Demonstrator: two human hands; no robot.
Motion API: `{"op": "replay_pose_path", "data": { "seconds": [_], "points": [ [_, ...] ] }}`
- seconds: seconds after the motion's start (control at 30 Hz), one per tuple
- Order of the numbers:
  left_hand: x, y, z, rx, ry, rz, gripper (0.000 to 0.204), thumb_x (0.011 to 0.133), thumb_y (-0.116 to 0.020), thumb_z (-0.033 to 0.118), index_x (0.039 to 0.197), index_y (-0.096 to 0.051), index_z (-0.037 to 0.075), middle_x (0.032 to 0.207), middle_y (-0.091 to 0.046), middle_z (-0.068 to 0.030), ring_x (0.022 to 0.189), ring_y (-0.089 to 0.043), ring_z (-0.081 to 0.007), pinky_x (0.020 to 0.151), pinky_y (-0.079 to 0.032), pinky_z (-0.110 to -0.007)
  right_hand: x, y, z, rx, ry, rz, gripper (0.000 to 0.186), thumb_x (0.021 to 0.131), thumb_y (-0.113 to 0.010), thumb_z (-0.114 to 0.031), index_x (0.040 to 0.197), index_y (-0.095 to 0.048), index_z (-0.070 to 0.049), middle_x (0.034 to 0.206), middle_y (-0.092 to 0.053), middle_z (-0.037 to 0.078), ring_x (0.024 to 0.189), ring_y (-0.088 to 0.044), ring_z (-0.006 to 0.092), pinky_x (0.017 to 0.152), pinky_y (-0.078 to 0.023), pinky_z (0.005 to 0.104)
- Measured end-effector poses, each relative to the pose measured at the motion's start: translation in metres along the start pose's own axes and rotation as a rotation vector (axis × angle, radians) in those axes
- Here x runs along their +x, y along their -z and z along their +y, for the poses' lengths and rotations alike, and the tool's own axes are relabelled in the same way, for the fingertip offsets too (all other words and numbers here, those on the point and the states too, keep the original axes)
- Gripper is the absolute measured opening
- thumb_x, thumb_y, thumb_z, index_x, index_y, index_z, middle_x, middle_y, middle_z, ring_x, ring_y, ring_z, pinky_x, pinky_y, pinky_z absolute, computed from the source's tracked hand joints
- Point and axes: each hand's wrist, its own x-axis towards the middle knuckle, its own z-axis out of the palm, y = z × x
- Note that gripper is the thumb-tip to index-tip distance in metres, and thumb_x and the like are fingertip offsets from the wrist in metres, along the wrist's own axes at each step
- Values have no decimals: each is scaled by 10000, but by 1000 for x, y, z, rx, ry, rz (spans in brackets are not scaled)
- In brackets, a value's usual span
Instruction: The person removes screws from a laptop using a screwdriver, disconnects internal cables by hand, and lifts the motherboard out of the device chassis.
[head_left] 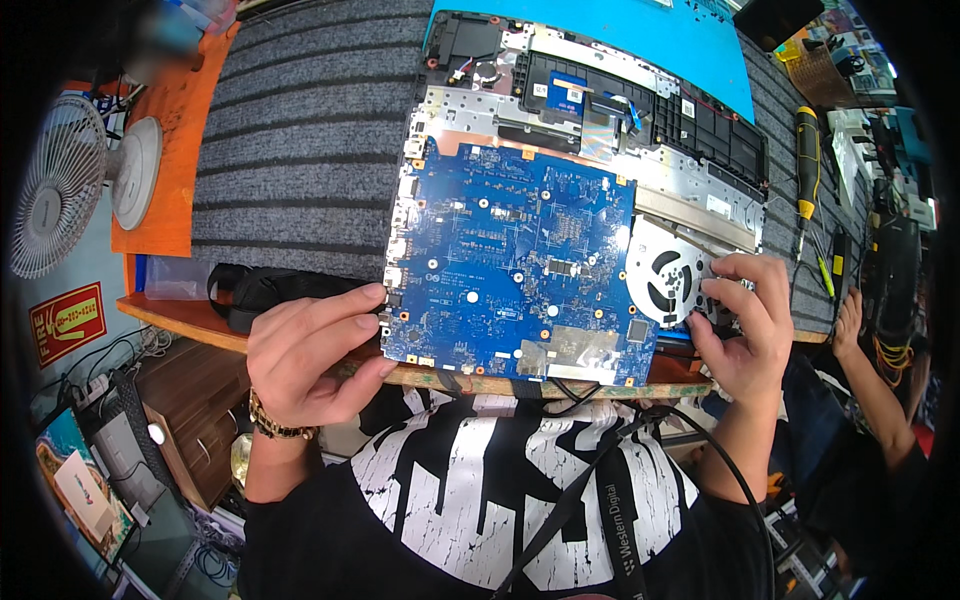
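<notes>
A blue laptop motherboard [465,265] lies tilted over the near side of an opened laptop base [690,130], its near edge reaching the bench's front edge. My left hand [315,360] grips the board's left edge by the row of ports, fingertips on top and thumb at the near corner. Against the board's right side sits a round silver cooling fan [662,275] with dark vent slots. My right hand [748,325] pinches the fan's right side between thumb and curled fingers. Part of that grip is hidden behind the fingers.
A grey ribbed mat [300,130] and a blue mat [690,45] cover the bench. On the right lie a yellow-black screwdriver [807,160] and a thin yellow-green tool [824,272]. A white fan [65,185] and black strap [270,295] are left. Another person's hand [848,322] rests at right.
</notes>
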Motion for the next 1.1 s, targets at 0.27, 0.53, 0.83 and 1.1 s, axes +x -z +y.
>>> {"op": "replay_pose_path", "data": {
  "seconds": [0.27, 0.53, 0.83, 1.1],
  "points": [
    [0, 0, -1, 0, -10, 7, 377, 791, -956, 131, 1088, -757, 12, 1177, -844, -247, 725, -790, -260, 599, -567, -308, 1, 0, 1, 4, 18, 7, 410, 658, -898, -37, 1043, -758, -36, 1170, -734, 160, 1042, -677, 384, 881, -554, 476],
    [2, 0, 1, 3, -28, 33, 349, 818, -945, 149, 1079, -763, 6, 1168, -842, -245, 734, -793, -259, 611, -575, -311, 2, 3, 2, 19, 54, 3, 386, 712, -855, -38, 1080, -749, 6, 1172, -743, 189, 1042, -694, 395, 913, -563, 481],
    [7, 1, 5, 65, -73, 75, 318, 891, -896, 173, 1131, -782, -2, 1193, -830, -230, 949, -837, -344, 808, -678, -388, 12, 10, -2, -42, 145, 31, 411, 679, -848, -9, 1081, -764, -28, 1103, -759, 125, 946, -712, 363, 815, -581, 462],
    [35, 17, 16, 122, -142, 67, 256, 930, -844, 98, 1151, -773, -9, 1145, -820, -231, 972, -826, -370, 826, -664, -407, 16, 18, 3, -88, 189, 26, 375, 750, -794, 13, 1121, -739, -2, 1082, -758, 149, 934, -710, 373, 817, -563, 462]
  ]
}}
